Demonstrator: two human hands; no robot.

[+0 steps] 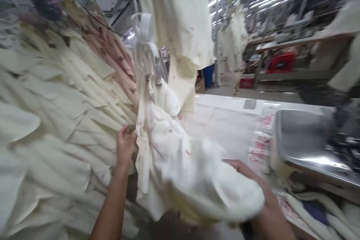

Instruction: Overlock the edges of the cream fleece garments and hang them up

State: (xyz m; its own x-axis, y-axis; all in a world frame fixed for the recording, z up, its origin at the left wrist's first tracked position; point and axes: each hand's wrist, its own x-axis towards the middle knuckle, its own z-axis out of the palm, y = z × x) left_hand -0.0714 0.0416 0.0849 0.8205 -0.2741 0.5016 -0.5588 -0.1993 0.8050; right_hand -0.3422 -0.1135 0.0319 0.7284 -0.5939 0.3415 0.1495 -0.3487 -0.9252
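My left hand [125, 145] reaches in between the hanging cloth on the left and the strip-like pieces in the middle. Its fingers are pinched together at the edge of the cream cloth pieces [112, 118]; what exactly lies between them is hard to make out. Toward the lower right, my right hand [250, 176] carries a blurred bundle of white cloth pieces [205, 172] with small red marks, swung out sideways. The bundle hides most of its fingers. The upper end of this cloth hangs from a white and grey clip hanger [154, 60].
Larger cream panels [182, 11] hang above the clip. Peach pieces [112, 48] hang behind the cream ones at left. On the right is a white worktable [225, 114] with a shiny metal sewing machine bed [303, 138]. A red crate [281, 62] stands farther back.
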